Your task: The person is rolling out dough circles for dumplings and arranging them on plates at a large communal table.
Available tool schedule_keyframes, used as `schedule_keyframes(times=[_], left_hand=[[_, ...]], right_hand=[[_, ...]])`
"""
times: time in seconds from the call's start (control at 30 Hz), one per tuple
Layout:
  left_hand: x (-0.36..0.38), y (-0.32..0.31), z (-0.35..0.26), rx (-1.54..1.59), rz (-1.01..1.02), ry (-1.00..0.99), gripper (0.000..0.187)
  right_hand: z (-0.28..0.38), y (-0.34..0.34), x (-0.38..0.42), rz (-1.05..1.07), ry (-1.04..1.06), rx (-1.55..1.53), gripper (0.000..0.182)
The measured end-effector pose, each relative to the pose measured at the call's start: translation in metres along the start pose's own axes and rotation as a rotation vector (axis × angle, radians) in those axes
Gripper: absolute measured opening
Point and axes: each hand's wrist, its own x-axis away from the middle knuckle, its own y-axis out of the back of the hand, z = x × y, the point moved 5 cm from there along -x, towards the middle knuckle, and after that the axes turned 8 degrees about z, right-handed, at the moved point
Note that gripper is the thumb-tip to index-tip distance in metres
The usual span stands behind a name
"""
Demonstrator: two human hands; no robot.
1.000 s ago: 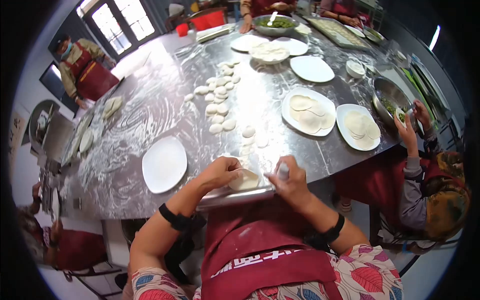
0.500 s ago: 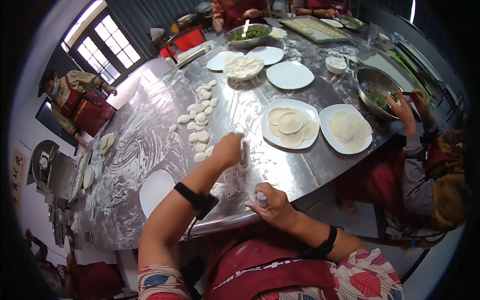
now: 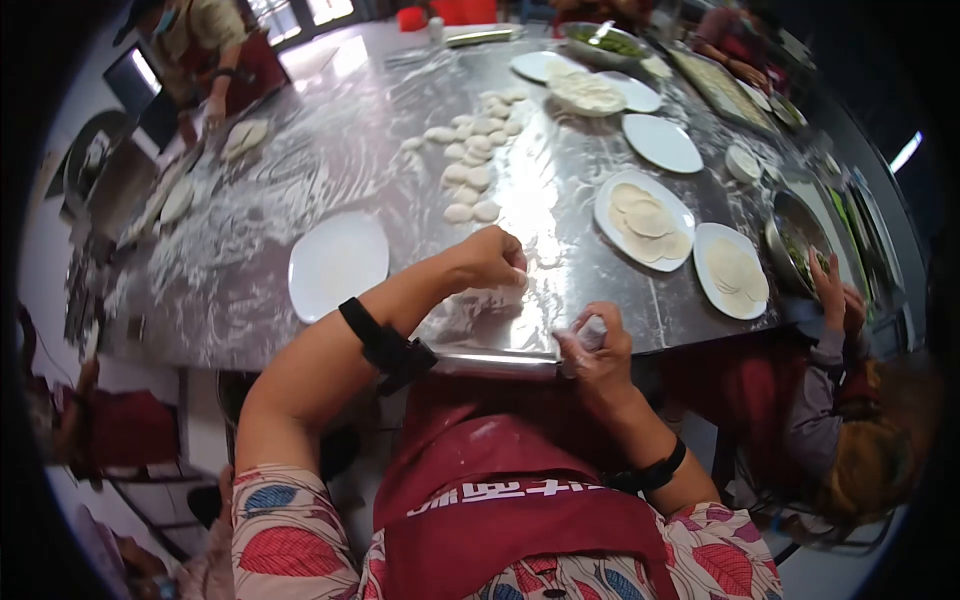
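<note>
My left hand (image 3: 495,262) is closed with its fingertips pinched just above the floured steel table (image 3: 420,240); what lies between them is too small to make out. Near the front edge, my right hand (image 3: 603,350) curls round a pale, rounded, floury object (image 3: 591,333) whose full shape is hidden. Beyond my left hand are several small dough pieces (image 3: 468,175). An empty white plate (image 3: 338,265) lies to the left of my hands. To the right, round flat wrappers (image 3: 645,218) lie overlapping on one plate, and more wrappers (image 3: 737,272) on another.
A bowl of white flour (image 3: 585,93), another plate (image 3: 663,143) and a metal bowl of green filling (image 3: 610,45) stand farther back. At the right, a person's hands (image 3: 835,290) are beside a second metal bowl (image 3: 790,235). Another person (image 3: 220,60) works at the far left.
The head view has turned and tilted down, so the table's contents sit higher and mostly farther right. My left hand's fingertips now point toward the front edge. My right hand still grips the pale object.
</note>
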Motion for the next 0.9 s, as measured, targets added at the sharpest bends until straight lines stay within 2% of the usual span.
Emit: schedule_keyframes(times=[0.1,0.2,0.3,0.4,0.47,0.5,0.6,0.63,0.73,0.77,0.8,0.87,0.9], left_hand=[[0.018,-0.003,0.026,-0.354,-0.148,-0.041,0.018],[0.027,-0.003,0.026,-0.289,-0.179,-0.039,0.020],[0.024,-0.002,0.025,-0.302,-0.212,-0.043,0.019],[0.032,-0.002,0.032,-0.274,-0.256,-0.040,0.018],[0.040,-0.003,0.041,-0.227,-0.340,-0.048,0.018],[0.043,-0.006,0.044,-0.145,-0.310,-0.027,0.018],[0.039,-0.027,0.026,-0.308,-0.293,-0.131,0.020],[0.036,-0.028,0.018,-0.375,-0.295,-0.061,0.021],[0.027,-0.021,0.018,-0.310,-0.192,-0.060,0.021],[0.026,-0.020,0.024,-0.353,-0.192,-0.114,0.021],[0.030,-0.018,0.028,-0.340,-0.175,-0.114,0.021],[0.045,-0.014,0.032,-0.154,-0.190,0.044,0.020],[0.040,-0.015,0.046,-0.097,-0.194,0.011,0.020]], right_hand=[[-0.011,-0.006,-0.017,-0.009,-0.026,-0.054,0.031],[-0.036,-0.019,-0.056,0.029,-0.028,-0.053,0.030],[-0.040,-0.035,-0.081,0.065,-0.148,-0.271,0.031],[-0.030,-0.022,-0.061,0.075,-0.130,-0.017,0.031],[-0.029,-0.017,-0.033,-0.002,-0.143,-0.095,0.033],[-0.027,-0.017,-0.033,-0.018,-0.136,-0.095,0.032],[-0.030,-0.024,-0.049,-0.049,-0.161,-0.038,0.032],[-0.026,-0.028,-0.061,-0.047,-0.146,-0.022,0.031],[-0.029,-0.027,-0.066,-0.004,-0.129,-0.033,0.031],[-0.027,-0.021,-0.059,0.003,-0.068,0.050,0.031],[-0.025,-0.015,-0.047,0.013,-0.005,0.130,0.032],[-0.019,-0.013,-0.023,0.019,-0.151,-0.066,0.034],[-0.020,-0.013,-0.024,0.010,-0.135,-0.038,0.034]])
